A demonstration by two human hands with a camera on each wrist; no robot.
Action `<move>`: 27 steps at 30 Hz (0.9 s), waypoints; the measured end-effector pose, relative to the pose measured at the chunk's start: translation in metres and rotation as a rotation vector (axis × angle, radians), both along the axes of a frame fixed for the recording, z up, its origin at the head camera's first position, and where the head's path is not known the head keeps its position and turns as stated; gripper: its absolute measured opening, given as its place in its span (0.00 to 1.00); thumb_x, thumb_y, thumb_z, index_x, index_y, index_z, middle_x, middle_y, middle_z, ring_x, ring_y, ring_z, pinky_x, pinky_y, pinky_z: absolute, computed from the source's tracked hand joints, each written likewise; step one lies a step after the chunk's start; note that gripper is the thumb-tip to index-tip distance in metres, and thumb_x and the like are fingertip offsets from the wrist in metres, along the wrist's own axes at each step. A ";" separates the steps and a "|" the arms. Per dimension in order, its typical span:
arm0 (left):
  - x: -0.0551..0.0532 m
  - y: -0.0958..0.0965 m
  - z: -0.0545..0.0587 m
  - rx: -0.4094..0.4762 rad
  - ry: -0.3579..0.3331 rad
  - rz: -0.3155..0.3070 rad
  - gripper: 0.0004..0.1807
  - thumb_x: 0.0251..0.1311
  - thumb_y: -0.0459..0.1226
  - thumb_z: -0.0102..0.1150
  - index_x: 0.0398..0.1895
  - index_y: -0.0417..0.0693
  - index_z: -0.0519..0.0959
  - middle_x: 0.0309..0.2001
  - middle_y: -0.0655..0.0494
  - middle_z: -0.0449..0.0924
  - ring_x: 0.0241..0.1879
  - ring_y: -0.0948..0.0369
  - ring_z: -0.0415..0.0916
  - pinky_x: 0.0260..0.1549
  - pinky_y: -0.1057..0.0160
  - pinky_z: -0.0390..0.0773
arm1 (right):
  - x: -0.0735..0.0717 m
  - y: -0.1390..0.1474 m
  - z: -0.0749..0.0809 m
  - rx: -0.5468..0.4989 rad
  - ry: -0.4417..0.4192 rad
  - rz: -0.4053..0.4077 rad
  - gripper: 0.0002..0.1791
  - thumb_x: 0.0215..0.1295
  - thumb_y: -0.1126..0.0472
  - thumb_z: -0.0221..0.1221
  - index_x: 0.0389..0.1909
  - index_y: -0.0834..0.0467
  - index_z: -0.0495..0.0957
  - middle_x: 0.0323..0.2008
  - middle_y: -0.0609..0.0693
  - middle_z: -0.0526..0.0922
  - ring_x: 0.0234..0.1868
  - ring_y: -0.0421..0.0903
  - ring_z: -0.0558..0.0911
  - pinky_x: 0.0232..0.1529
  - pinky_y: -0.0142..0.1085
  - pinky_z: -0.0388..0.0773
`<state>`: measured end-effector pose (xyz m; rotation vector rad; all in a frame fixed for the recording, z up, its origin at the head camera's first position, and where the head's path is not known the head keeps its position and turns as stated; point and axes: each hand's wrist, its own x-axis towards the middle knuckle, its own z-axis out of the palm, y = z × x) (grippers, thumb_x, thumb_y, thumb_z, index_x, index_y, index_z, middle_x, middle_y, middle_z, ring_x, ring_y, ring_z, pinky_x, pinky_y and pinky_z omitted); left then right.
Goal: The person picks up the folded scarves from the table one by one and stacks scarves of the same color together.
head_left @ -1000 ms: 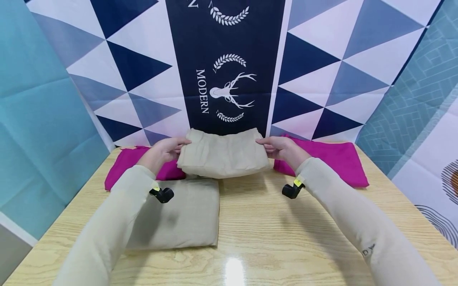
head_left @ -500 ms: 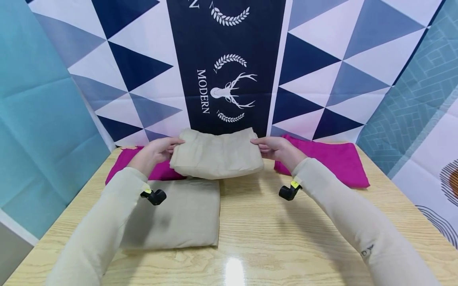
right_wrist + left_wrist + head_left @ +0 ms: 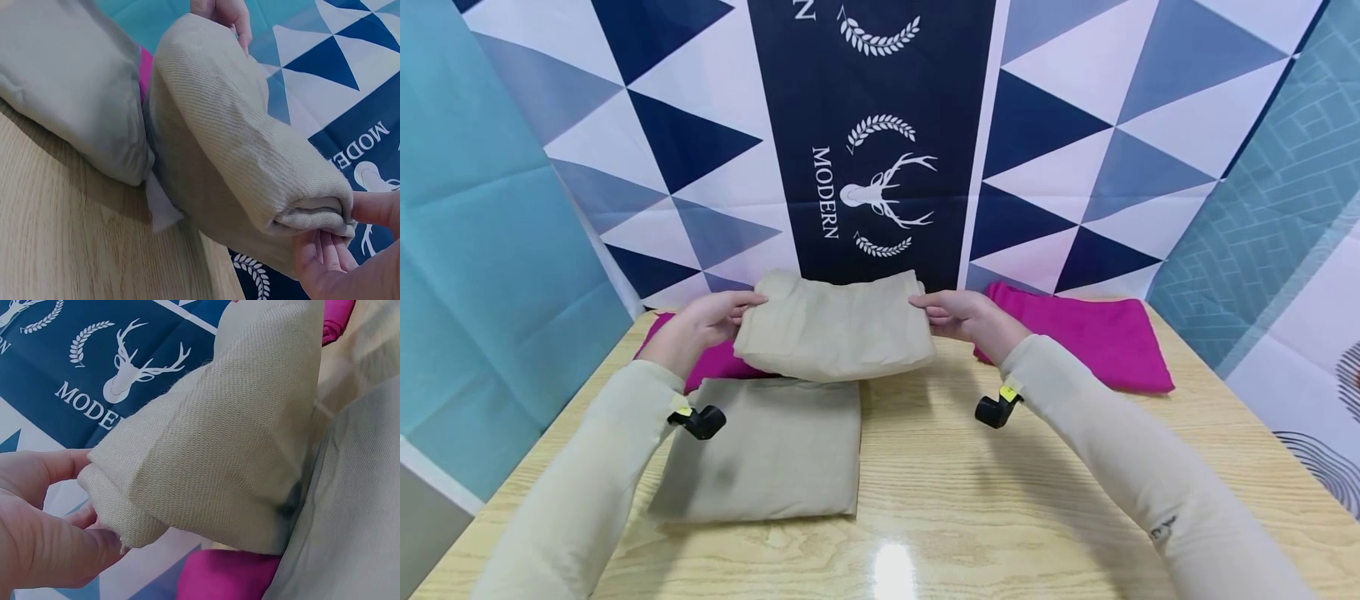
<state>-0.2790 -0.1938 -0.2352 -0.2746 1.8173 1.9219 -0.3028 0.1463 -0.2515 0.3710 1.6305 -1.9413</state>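
A folded beige cloth point(image 3: 838, 325) hangs between my two hands above the back of the table. My left hand point(image 3: 711, 319) pinches its left end, and my right hand point(image 3: 958, 312) pinches the right end. In the right wrist view the folded layers of the cloth point(image 3: 250, 144) show at the end held between thumb and fingers. The left wrist view shows the thumb and fingers of my left hand point(image 3: 50, 525) on the other end. Below and nearer lies a second folded beige cloth point(image 3: 775, 450), flat on the table.
A magenta cloth point(image 3: 718, 362) lies at the back left, partly hidden by the held cloth and left arm. Another folded magenta cloth point(image 3: 1082, 342) lies at the back right. Patterned fabric point(image 3: 880, 100) hangs behind the wooden table point(image 3: 970, 500), with blue fabric point(image 3: 497, 208) on the left.
Both hands have moved left together, carrying the folded beige cloth with them. It now covers more of the left magenta cloth's right part. The cloths on the table have stayed in place.
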 end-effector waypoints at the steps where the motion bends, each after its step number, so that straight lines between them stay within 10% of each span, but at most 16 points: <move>1: 0.001 -0.002 0.000 0.001 0.002 -0.006 0.06 0.70 0.37 0.47 0.43 0.45 0.64 0.22 0.63 0.69 0.23 0.69 0.63 0.30 0.73 0.70 | 0.001 -0.001 0.000 -0.002 0.003 0.004 0.34 0.68 0.64 0.54 0.72 0.58 0.53 0.44 0.49 0.73 0.38 0.39 0.77 0.55 0.31 0.78; 5: 0.005 -0.008 0.001 0.005 0.010 -0.011 0.04 0.71 0.37 0.45 0.38 0.47 0.66 0.19 0.64 0.66 0.20 0.69 0.61 0.29 0.72 0.67 | 0.004 -0.006 -0.001 -0.012 0.018 0.023 0.33 0.67 0.64 0.54 0.71 0.59 0.54 0.43 0.49 0.73 0.40 0.39 0.76 0.63 0.32 0.73; 11: 0.012 -0.017 0.003 0.007 0.020 -0.011 0.04 0.71 0.37 0.45 0.36 0.48 0.68 0.20 0.64 0.68 0.19 0.70 0.61 0.26 0.73 0.65 | 0.007 -0.013 -0.001 -0.028 0.030 0.036 0.27 0.66 0.66 0.54 0.65 0.60 0.59 0.41 0.49 0.74 0.37 0.38 0.77 0.43 0.29 0.79; 20: 0.016 -0.028 0.008 -0.039 0.031 -0.021 0.05 0.71 0.39 0.45 0.42 0.47 0.65 0.22 0.65 0.71 0.21 0.71 0.64 0.29 0.74 0.70 | 0.012 -0.022 0.001 -0.037 0.042 0.045 0.30 0.67 0.66 0.54 0.68 0.61 0.58 0.43 0.50 0.74 0.41 0.40 0.76 0.70 0.36 0.67; 27: 0.021 -0.037 0.013 -0.058 0.045 -0.022 0.04 0.71 0.39 0.46 0.38 0.50 0.69 0.23 0.65 0.73 0.24 0.70 0.66 0.30 0.72 0.70 | 0.014 -0.031 0.001 -0.058 0.026 0.049 0.34 0.67 0.67 0.54 0.72 0.59 0.54 0.45 0.50 0.73 0.43 0.40 0.76 0.70 0.36 0.65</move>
